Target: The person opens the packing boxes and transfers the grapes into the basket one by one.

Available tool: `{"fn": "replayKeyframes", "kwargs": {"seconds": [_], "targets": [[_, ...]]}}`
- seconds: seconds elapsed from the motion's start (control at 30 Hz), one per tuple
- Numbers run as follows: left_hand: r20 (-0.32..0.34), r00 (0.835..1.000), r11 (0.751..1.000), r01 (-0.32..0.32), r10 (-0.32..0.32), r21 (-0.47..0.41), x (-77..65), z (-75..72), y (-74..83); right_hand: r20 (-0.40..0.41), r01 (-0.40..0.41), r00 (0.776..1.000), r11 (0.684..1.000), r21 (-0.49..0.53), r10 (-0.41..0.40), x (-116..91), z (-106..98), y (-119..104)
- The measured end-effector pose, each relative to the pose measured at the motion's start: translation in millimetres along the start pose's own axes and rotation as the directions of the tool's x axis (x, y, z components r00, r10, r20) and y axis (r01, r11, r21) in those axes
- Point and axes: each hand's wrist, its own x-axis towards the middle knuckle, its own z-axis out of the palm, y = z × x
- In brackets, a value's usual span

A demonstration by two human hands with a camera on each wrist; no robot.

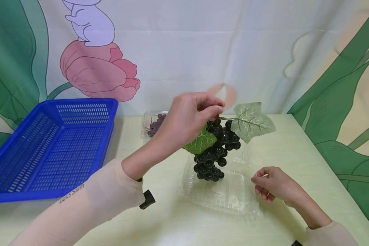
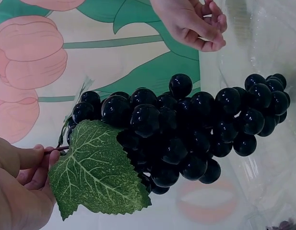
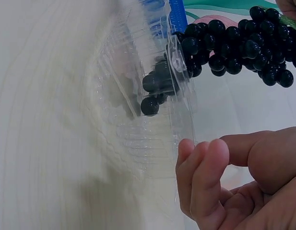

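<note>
Thumb and fingers of my left hand [image 1: 189, 114] pinch the stem of a bunch of black grapes [image 1: 209, 157]. The bunch hangs tip down over a clear plastic clamshell container [image 1: 221, 202] on the table. Two green leaves grow near the stem: one leaf [image 1: 253, 122] sticks out to the right, the other leaf [image 2: 97, 167] drapes over the upper grapes in the left wrist view. My right hand [image 1: 278, 186] hovers by the container's right side, its fingers loosely curled around nothing. In the right wrist view, the lowest grapes show through the container's clear wall.
A blue plastic basket [image 1: 109, 147] stands at the left of the pale table [image 1: 160, 218]. Behind my left forearm sits a clear box of reddish grapes [image 1: 155, 125], partly covered. A printed curtain [image 1: 178, 51] hangs along the back.
</note>
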Motion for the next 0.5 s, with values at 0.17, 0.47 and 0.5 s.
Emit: {"fn": "replayKeyframes", "kwargs": {"seconds": [0.17, 0.47, 0.5], "targets": [[-0.006, 1.000, 1.000, -0.005, 0.005, 0.006, 0.8, -0.7, 0.5, -0.002, 0.001, 1.000, 1.000, 0.008, -0.001, 1.6, 0.5, -0.6], [-0.026, 0.999, 0.999, -0.035, 0.035, -0.016, 2.6, -8.6, 7.2, -0.017, -0.004, 1.000, 1.000, 0.016, 0.005, 0.3, 1.1, 0.7], [-0.029, 0.999, 0.999, -0.036, 0.036, -0.015, 2.8, -9.8, 8.0, -0.018, -0.005, 1.000, 1.000, 0.016, 0.005, 0.4, 1.2, 0.7]]}}
